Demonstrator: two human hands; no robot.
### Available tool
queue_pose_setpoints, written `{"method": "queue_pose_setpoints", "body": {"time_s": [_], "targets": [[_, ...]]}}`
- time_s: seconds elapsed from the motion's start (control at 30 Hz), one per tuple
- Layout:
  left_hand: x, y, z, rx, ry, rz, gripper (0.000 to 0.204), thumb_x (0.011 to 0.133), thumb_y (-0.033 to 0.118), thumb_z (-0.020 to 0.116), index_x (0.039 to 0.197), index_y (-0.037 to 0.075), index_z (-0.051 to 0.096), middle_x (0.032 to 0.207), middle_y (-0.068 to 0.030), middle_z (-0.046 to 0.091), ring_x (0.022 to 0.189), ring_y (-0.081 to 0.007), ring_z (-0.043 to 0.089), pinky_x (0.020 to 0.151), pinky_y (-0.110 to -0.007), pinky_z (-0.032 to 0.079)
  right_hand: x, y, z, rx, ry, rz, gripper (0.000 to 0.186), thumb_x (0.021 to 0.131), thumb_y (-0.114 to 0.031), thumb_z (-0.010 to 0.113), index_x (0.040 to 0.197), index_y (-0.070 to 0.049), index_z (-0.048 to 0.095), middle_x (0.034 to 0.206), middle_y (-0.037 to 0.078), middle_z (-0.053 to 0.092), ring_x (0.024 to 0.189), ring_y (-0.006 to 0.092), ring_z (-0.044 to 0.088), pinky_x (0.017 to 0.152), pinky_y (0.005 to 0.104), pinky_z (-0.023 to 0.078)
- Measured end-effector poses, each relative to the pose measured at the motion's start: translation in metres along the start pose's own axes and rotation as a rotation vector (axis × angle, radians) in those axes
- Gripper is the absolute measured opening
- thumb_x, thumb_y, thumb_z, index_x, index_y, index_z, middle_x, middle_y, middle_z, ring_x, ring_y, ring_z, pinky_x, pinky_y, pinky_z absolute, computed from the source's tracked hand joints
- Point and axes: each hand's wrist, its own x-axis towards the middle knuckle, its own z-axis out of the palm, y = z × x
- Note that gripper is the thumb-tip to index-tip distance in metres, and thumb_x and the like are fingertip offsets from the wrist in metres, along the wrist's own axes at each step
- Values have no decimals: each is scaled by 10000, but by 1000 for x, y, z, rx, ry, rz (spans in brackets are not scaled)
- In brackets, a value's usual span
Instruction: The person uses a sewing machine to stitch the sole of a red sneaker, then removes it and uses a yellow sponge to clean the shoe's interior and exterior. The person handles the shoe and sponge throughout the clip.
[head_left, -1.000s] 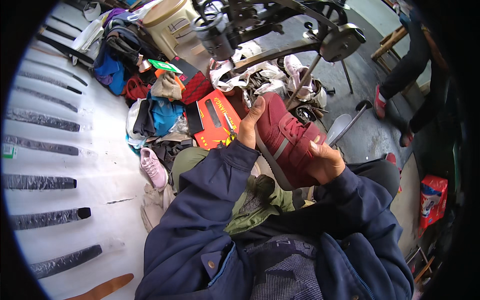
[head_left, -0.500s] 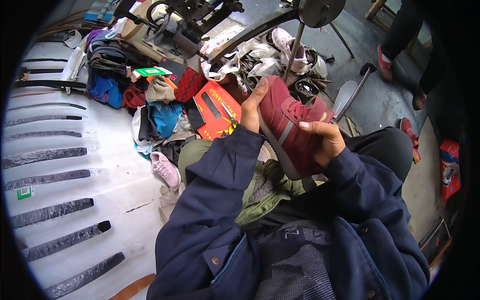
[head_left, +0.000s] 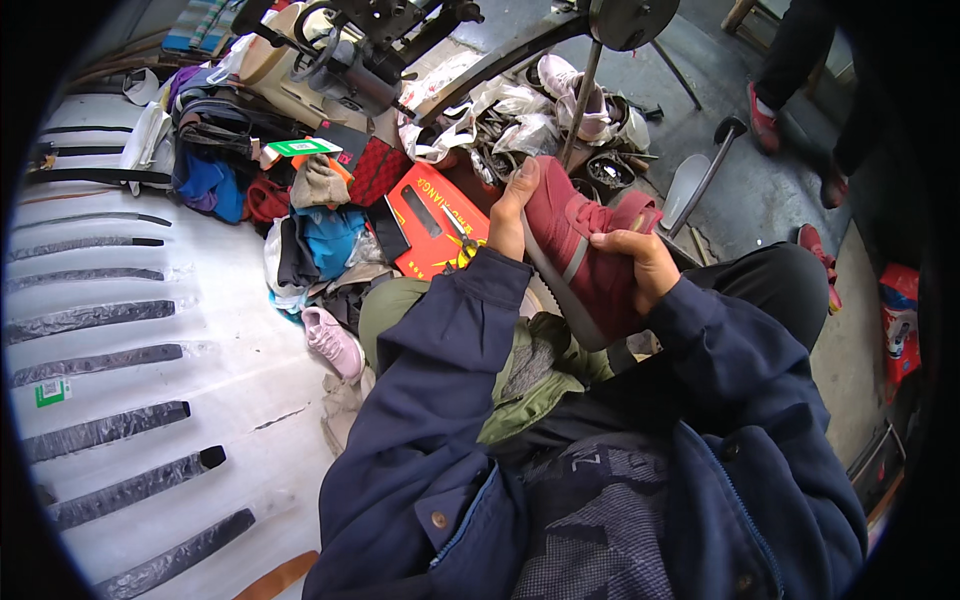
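Between my two hands I hold a dark red sneaker (head_left: 590, 262) above my lap, its pale sole edge turned to the left. My left hand (head_left: 512, 212) grips the toe end, thumb along the top and the other fingers hidden beneath. Around the heel side is my right hand (head_left: 642, 262), its thumb pressed on the upper near the strap or tongue. A green cloth (head_left: 530, 385) lies over my lap below the shoe. Just left of my left hand is a red flat box (head_left: 440, 215) with yellow-handled scissors (head_left: 462, 250) on it.
A black metal machine (head_left: 375, 70) with a round wheel stands ahead. Behind the sneaker sits a pile of plastic bags and parts (head_left: 520, 120). Wrapped belts (head_left: 110, 430) line a white sheet at left, near a pink shoe (head_left: 333, 343). Another person's legs (head_left: 795, 60) stand at far right.
The sneaker has tilted slightly and its heel end has risen a little, with both hands still on it. The whole view has shifted slightly.
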Motion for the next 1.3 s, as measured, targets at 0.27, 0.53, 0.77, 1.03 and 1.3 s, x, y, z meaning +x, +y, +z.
{"method": "queue_pose_setpoints", "body": {"time_s": [0.27,0.53,0.77,1.03,1.3], "targets": [[7,-7,-5,-145,-12,45,574,983,366,582,1406,-9,486,1418,-112,526,1281,-242,533,1116,-375,393,6,-8,-15,-141,13,-179,302,805,5,728,1094,-26,642,1040,68,708,940,196,687,914,358,532],[-22,11,35,454,-283,480,510,993,277,588,1415,36,434,1374,-105,476,1268,-226,452,1120,-358,312,-26,-59,-23,-467,69,-321,309,936,-219,730,1158,-9,686,1069,19,706,954,118,652,896,302,518],[-32,-5,45,70,-331,241,1001,811,532,778,1537,42,293,1492,-139,446,1353,-313,463,1153,-460,360,-41,-66,10,-292,86,-254,359,970,-274,657,1205,-3,664,1104,68,701,990,147,654,897,337,518],[-10,0,19,-256,-125,99,755,986,589,514,1484,35,391,1473,-163,489,1324,-339,493,1136,-490,389,-89,-98,-2,-1308,42,-973,351,868,-349,700,1025,-36,719,845,163,726,822,349,713,765,414,561],[14,-18,-19,165,106,169,696,1024,560,468,1461,20,425,1415,-126,534,1262,-285,536,1096,-432,415,-126,-121,-367,-809,1264,-704,210,897,-117,633,1097,-63,674,938,114,722,839,223,703,762,359,559]]}}
